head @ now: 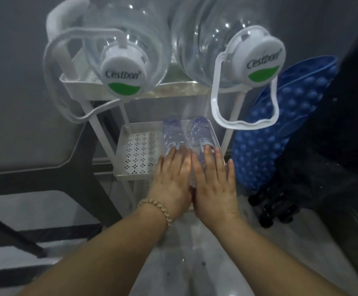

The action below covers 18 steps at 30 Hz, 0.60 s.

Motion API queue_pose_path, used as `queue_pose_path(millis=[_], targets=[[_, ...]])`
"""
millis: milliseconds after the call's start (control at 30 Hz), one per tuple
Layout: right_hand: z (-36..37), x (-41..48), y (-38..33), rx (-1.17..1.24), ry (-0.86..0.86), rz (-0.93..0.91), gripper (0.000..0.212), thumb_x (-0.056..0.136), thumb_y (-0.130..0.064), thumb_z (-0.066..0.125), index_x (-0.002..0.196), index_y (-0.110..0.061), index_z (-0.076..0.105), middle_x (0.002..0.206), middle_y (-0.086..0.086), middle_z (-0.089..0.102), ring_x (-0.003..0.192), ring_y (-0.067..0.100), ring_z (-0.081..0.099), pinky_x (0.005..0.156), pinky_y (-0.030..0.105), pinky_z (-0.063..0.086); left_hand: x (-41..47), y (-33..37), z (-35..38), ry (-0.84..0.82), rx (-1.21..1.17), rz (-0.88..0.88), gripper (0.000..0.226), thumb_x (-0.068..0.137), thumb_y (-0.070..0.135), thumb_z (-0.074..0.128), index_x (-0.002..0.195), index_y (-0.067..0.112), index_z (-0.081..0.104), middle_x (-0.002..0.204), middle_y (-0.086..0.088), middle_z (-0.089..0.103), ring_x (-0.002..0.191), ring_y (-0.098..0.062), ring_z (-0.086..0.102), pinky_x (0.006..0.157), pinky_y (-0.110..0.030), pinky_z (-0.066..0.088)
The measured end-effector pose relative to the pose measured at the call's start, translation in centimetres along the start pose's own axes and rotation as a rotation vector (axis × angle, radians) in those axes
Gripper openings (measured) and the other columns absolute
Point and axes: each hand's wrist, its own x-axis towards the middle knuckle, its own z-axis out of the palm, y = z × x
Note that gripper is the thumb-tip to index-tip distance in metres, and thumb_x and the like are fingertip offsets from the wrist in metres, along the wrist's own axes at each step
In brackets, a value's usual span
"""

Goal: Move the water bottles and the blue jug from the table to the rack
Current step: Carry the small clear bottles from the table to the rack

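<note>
We are settling two small water bottles, the left bottle [172, 133] and the right bottle [201, 131], on the lower shelf [139, 150] of the white rack [77, 90]. The step calls for gentle, even pressure. We should push both toward 12 o'clock until they lie wholly inside the shelf's rim, then lift away slowly so the round bodies do not roll toward the bare half at 9 o'clock. Our left hand [171, 180] lies flat on the near end of the left bottle, fingers straight. Our right hand [213, 184], flat with fingers slightly spread, presses on the right bottle, and the two hands touch along their inner edges. Neither hand grips anything. At 12 o'clock, two large Cestbon bottles [127, 39] lie on the top shelf. A blue knobbed thing [291, 116] leans just beside the rack at 3 o'clock, and we cannot tell whether it is the jug.
</note>
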Motion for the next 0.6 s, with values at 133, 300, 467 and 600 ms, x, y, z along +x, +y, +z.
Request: queue_pose_path(millis=[133,300,467,600], targets=[[-5.1,-2.1,-1.5,0.07,-0.063,-0.018,0.078,0.078,-0.019,0.058,0.147,-0.009,0.024,0.154,0.019,0.016,0.142,0.037,0.013,0.115,0.054,0.007,-3.6,0.9,-5.0,-0.118,-0.078,-0.037,0.089,0.079,0.035,0.058,0.148,0.013,0.007,0.156,-0.01,0.007,0.143,-0.021,-0.004,0.117,-0.044,0.0],[-15.7,-4.3,-4.5,0.159,-0.235,-0.053,0.081,0.076,-0.018,0.059,0.148,-0.011,0.022,0.154,0.017,0.019,0.142,0.033,0.014,0.114,0.051,0.008,-8.9,2.6,-16.1,-0.243,-0.068,-0.094,0.094,0.073,0.028,0.069,0.148,0.012,0.014,0.155,-0.011,0.016,0.142,-0.027,0.011,0.116,-0.047,0.009],[-33.6,-3.3,-8.6,0.269,-0.349,-0.036,0.095,0.066,-0.019,0.077,0.146,-0.012,0.028,0.152,0.018,0.026,0.14,0.033,0.024,0.111,0.051,0.014,-14.2,5.8,-32.8,-0.343,-0.058,-0.125,0.087,0.083,0.031,0.055,0.148,0.016,0.0,0.157,-0.005,-0.004,0.139,-0.014,-0.017,0.114,-0.04,-0.011],[-44.6,-0.1,-9.7,0.273,-0.304,-0.044,0.095,0.068,-0.021,0.076,0.148,-0.015,0.025,0.154,0.017,0.02,0.142,0.032,0.016,0.112,0.052,0.012,-15.2,8.6,-43.3,-0.251,-0.05,-0.141,0.08,0.075,0.026,0.064,0.144,0.008,0.027,0.153,-0.011,0.024,0.142,-0.025,0.015,0.114,-0.048,0.013]])
